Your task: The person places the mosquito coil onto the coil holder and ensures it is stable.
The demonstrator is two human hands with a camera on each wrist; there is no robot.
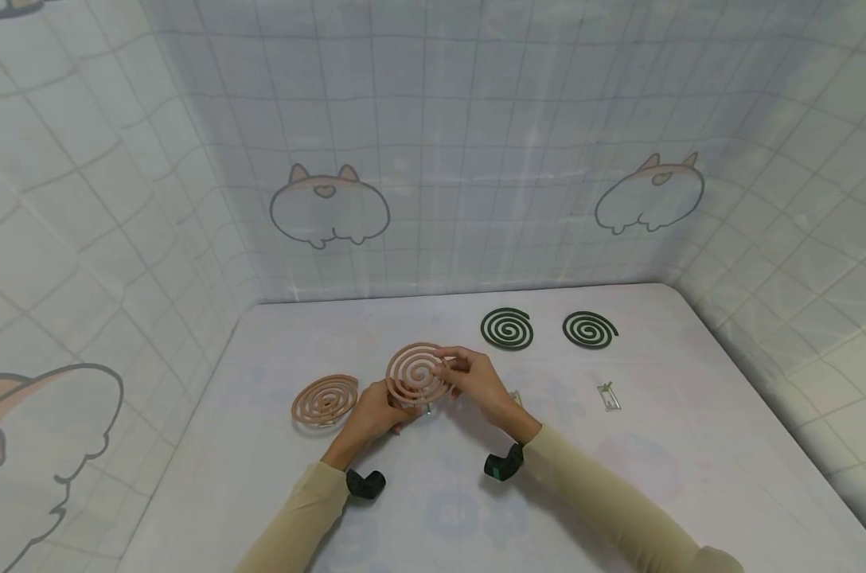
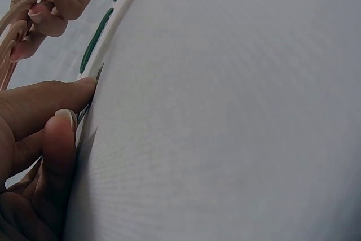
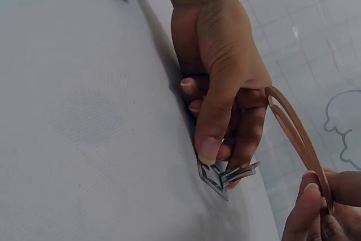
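My right hand (image 1: 476,380) pinches the edge of a brown mosquito coil (image 1: 420,376), raised and tilted above the table. Below it, my left hand (image 1: 373,412) holds a small metal coil stand (image 3: 240,173) between thumb and fingers, low at the table surface. The right wrist view shows the stand's flat frame and a raised prong, with the coil apart from it. Left of my left hand, a second brown coil (image 1: 325,400) sits raised on a stand, mostly hidden beneath it.
Two green coils (image 1: 507,329) (image 1: 589,329) lie flat toward the table's back edge. At the right is a loose metal stand (image 1: 609,396); another stand (image 1: 516,397) is partly hidden behind my right wrist. Grid-patterned cloth walls (image 1: 419,103) enclose the white table (image 1: 297,334).
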